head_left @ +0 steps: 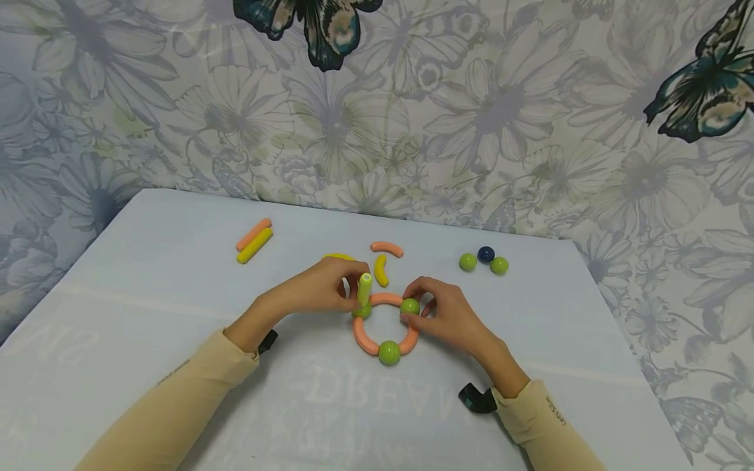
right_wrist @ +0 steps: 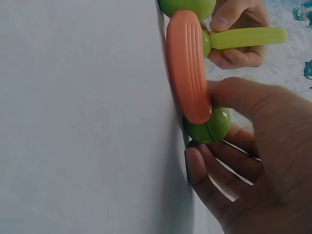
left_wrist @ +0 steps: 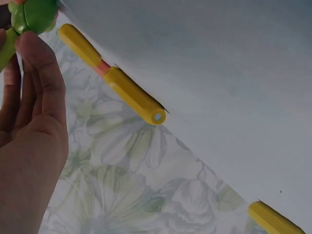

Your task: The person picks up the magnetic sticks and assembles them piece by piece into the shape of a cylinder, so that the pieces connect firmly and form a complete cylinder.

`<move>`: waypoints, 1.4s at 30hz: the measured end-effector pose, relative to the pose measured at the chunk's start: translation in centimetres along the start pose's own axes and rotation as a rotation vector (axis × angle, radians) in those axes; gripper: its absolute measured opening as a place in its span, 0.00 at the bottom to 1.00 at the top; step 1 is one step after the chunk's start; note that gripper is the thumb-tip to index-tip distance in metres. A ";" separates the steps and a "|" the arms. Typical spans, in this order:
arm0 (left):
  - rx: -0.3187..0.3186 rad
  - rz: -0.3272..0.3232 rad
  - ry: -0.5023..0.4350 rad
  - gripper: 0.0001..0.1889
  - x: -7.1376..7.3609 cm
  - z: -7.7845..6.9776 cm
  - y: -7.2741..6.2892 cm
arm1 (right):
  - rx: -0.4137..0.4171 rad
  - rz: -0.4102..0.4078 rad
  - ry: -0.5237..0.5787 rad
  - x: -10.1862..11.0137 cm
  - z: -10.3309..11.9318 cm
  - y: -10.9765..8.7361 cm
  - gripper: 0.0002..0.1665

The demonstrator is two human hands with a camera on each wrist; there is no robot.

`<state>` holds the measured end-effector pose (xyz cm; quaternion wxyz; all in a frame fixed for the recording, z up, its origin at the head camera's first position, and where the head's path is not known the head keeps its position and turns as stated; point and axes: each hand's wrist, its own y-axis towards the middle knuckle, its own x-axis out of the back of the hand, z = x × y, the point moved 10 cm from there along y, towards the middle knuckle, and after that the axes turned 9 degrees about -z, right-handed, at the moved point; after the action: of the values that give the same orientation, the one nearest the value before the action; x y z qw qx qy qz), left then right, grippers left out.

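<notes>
Nearest us, the orange ring [head_left: 377, 327] is lying flat on the pale table [head_left: 147, 314], a green ball [head_left: 389, 352] at its near joint. The right hand [head_left: 448, 320] is curling thumb and fingers round the ball on the right [head_left: 410, 305], apparently steadying the ring. The left hand [head_left: 321, 288] is pinching a lime stick [head_left: 364, 288], holding it upright on the left ball [head_left: 362, 311]. Farther back, curved yellow [head_left: 381, 270] and orange pieces [head_left: 387, 248] are waiting, with three loose balls [head_left: 484, 260] off right and two straight sticks [head_left: 254, 240] off left.

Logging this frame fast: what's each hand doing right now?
Left hand: pinches the light green stick, upright on a green ball.
Right hand: fingers curled round another green ball of the orange ring.
</notes>
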<state>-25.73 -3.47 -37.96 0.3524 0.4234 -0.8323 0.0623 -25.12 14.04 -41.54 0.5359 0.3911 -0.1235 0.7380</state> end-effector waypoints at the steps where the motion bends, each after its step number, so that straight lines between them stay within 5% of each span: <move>1: 0.001 -0.002 0.019 0.12 -0.1 0.1 0.0 | -0.002 -0.003 -0.002 0.0 0.0 0.0 0.15; 10: 0.142 -0.025 0.037 0.08 -0.2 1.4 -0.1 | -0.040 -0.029 -0.024 0.5 -0.1 -0.2 0.11; 14: 0.230 0.062 -0.015 0.08 -1.3 1.9 -0.6 | -0.031 -0.030 -0.032 0.5 0.0 -0.2 0.16; 18: 0.289 0.164 -0.026 0.12 -2.7 2.3 -1.2 | -0.013 -0.062 -0.019 0.8 0.2 -0.1 0.09; 20: 0.290 0.176 -0.020 0.13 -3.2 2.2 -1.3 | -0.017 -0.067 0.013 0.7 0.1 0.0 0.05; 25: 0.260 0.130 0.011 0.13 -3.6 1.4 -1.0 | -0.023 -0.007 0.100 -0.1 0.1 0.0 0.15; 42: 0.174 -0.012 0.044 0.08 -3.7 0.0 -0.4 | 0.026 0.045 0.100 -0.7 0.4 -0.2 0.21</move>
<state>-23.96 -1.31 -40.40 0.3328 0.4561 -0.8131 0.1417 -24.65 13.37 -41.83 0.5193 0.3577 -0.0957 0.7702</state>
